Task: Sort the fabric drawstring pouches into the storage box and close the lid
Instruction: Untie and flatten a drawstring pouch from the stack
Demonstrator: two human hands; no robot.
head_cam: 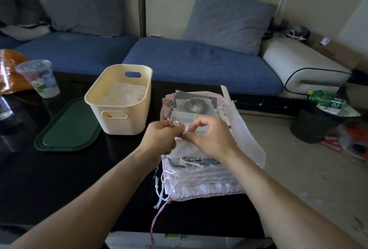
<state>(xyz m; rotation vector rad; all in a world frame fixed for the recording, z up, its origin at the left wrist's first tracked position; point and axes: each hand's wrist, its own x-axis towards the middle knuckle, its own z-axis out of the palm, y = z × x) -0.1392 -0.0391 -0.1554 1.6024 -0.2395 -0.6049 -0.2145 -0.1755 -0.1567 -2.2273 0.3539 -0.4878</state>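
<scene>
- A white drawstring loop (176,123) is pinched by the left hand (162,136) and right hand (209,137), seemingly to tidy it.
- The cream plastic storage box (119,97) is left uncovered for loading; its dark green lid (68,127) is laid beside it on the black desk (59,179).

A glossy black desk (59,179) is standing in front of a blue-cushioned sofa (189,59) with cream armrests, and two grey-blue fabric pillows (225,17) are leaning against its back. A clear plastic cup (38,78) with a printed label is sitting at the desk's far left, just beside a crinkled orange foil bag (10,63). On the floor to the right, a green plastic bottle (326,99) is lying atop a dark round bin (310,127), with mixed litter spreading near it.
</scene>
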